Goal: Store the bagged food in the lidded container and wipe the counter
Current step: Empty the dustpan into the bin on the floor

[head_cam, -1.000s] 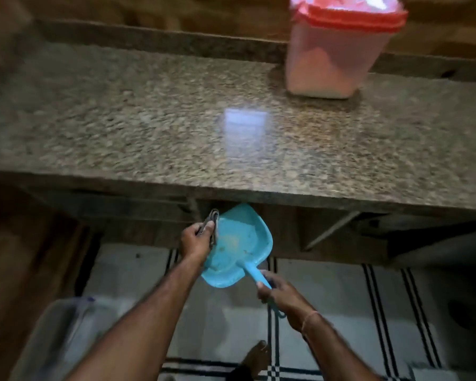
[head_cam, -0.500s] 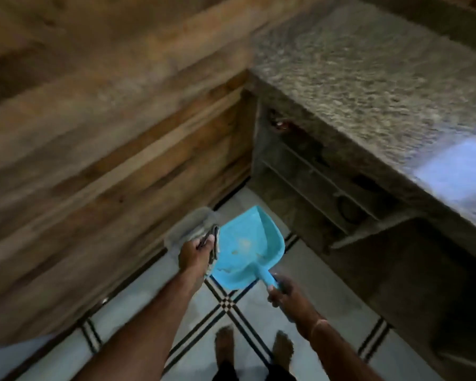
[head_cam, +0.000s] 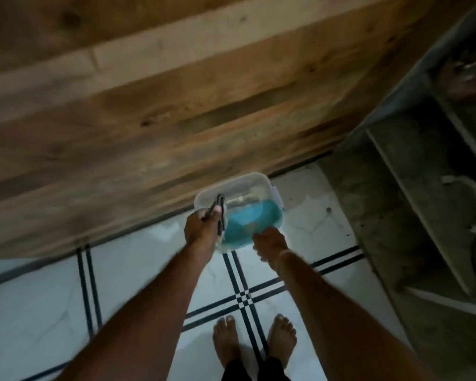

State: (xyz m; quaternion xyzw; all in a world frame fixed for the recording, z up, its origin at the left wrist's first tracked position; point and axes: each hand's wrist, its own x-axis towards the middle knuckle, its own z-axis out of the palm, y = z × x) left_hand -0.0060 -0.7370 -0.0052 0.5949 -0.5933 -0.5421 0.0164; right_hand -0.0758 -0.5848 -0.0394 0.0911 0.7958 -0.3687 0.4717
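Both bare arms stretch down toward the clear tub (head_cam: 259,177). The left hand (head_cam: 201,229), over its left rim, grips a dark object (head_cam: 222,213); the right hand (head_cam: 270,242), at its near edge, holds the blue dustpan (head_cam: 248,224).

We stand on a white tiled floor (head_cam: 138,284) crossed by black double lines, our bare feet (head_cam: 227,345) at the bottom edge. Our right hand (head_cam: 270,242) holds the near end of a blue dustpan (head_cam: 245,225), its scoop inside a clear plastic tub (head_cam: 248,182) set against a wooden wall (head_cam: 176,105). Our left hand (head_cam: 201,229) grips a thin dark object (head_cam: 221,213), too blurred to identify, over the tub's left rim. Grey shelves (head_cam: 423,215) stand at right.
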